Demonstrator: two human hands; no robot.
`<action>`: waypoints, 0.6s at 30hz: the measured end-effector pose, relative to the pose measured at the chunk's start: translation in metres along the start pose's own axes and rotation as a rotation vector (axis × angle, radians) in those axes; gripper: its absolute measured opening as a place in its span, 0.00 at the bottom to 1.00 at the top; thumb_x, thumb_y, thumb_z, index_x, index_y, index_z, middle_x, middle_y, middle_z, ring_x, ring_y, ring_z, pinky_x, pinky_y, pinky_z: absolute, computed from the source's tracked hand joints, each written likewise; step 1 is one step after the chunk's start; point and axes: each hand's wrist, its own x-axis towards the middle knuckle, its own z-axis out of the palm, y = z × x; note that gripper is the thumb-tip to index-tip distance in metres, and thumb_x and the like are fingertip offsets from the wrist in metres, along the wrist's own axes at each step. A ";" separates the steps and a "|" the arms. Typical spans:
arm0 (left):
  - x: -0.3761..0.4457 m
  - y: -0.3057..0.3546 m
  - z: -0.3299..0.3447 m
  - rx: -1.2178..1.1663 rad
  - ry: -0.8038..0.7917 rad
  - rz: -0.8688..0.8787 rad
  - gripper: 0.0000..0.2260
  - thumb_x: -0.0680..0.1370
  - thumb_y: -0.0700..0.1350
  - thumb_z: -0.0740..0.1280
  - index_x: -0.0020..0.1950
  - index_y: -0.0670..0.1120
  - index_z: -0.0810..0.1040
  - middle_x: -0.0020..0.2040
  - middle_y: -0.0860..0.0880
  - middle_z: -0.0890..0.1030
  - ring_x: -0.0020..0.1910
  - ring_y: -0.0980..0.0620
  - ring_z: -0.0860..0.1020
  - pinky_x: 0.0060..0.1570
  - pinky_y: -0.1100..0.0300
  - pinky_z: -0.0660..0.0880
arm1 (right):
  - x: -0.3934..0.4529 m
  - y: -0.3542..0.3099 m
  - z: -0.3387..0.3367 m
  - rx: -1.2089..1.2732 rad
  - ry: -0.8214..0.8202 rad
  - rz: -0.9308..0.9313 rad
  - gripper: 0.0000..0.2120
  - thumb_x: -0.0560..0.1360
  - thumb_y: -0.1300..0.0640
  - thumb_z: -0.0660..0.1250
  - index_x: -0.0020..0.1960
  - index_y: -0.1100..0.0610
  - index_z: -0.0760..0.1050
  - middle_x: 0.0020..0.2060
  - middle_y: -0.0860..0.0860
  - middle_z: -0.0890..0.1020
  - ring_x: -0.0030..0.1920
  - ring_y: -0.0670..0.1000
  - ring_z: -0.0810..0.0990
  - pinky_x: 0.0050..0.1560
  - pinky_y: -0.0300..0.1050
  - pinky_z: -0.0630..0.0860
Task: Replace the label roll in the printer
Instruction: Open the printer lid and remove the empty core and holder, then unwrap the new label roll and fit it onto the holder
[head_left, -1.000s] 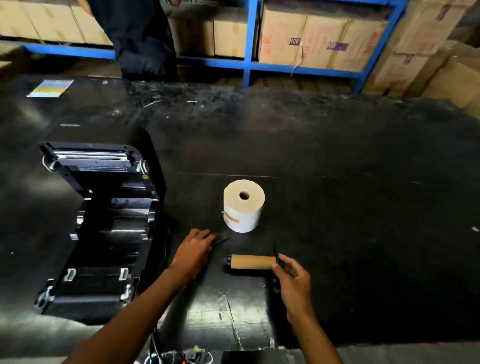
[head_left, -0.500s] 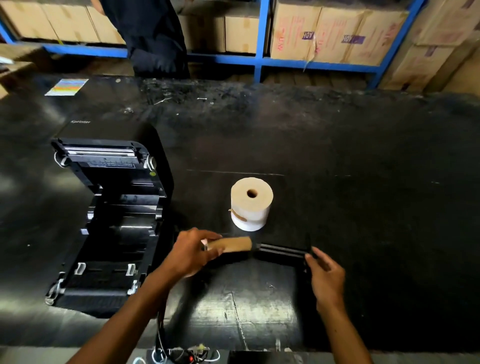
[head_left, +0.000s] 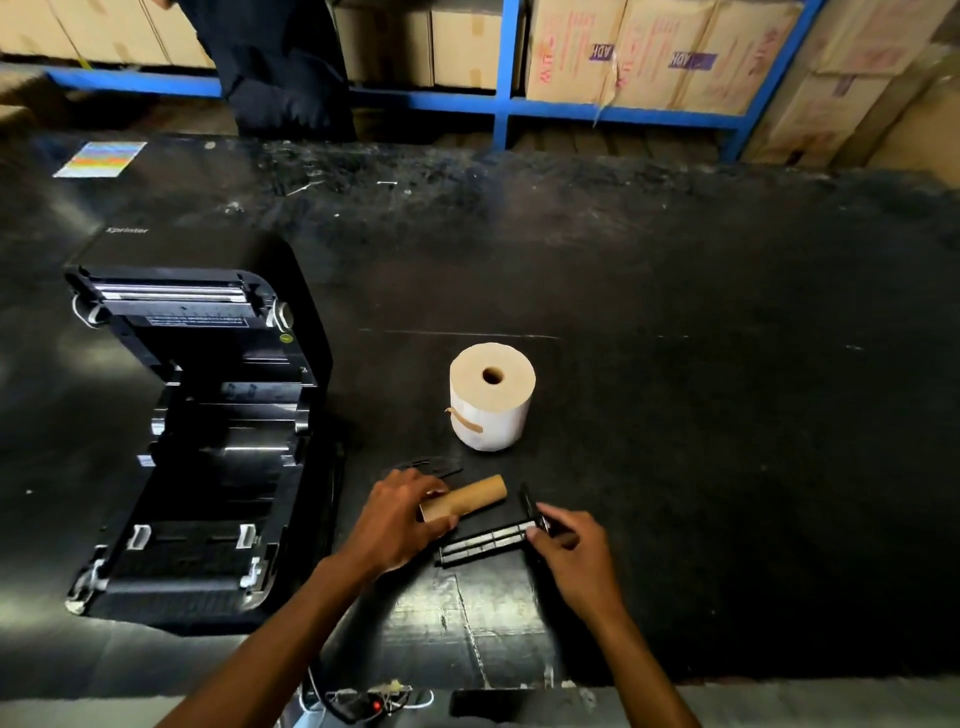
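Gripping cardboard core (head_left: 464, 503), left hand (head_left: 397, 519).

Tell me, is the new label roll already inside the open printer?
No, the label roll stands upright on the table, to the right of the open printer, whose bay holds no roll.
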 end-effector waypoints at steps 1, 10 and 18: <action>0.002 0.002 -0.001 -0.004 0.019 -0.010 0.17 0.71 0.52 0.73 0.57 0.48 0.80 0.53 0.47 0.81 0.54 0.47 0.76 0.56 0.50 0.72 | 0.002 -0.002 -0.004 -0.011 -0.006 0.009 0.17 0.69 0.59 0.74 0.57 0.54 0.79 0.46 0.53 0.79 0.36 0.43 0.77 0.38 0.25 0.72; 0.064 0.043 -0.032 -0.946 0.041 -0.528 0.24 0.80 0.60 0.51 0.62 0.46 0.76 0.55 0.46 0.79 0.56 0.48 0.77 0.58 0.53 0.72 | 0.073 -0.099 -0.004 -0.204 0.008 -0.293 0.29 0.66 0.44 0.73 0.66 0.47 0.72 0.67 0.52 0.69 0.66 0.51 0.70 0.63 0.42 0.68; 0.080 0.039 -0.029 -1.033 -0.015 -0.543 0.26 0.78 0.65 0.46 0.50 0.53 0.80 0.53 0.49 0.82 0.53 0.54 0.79 0.56 0.54 0.73 | 0.091 -0.111 0.049 -0.704 0.003 -0.348 0.28 0.69 0.42 0.69 0.64 0.51 0.65 0.75 0.53 0.50 0.69 0.58 0.60 0.57 0.54 0.73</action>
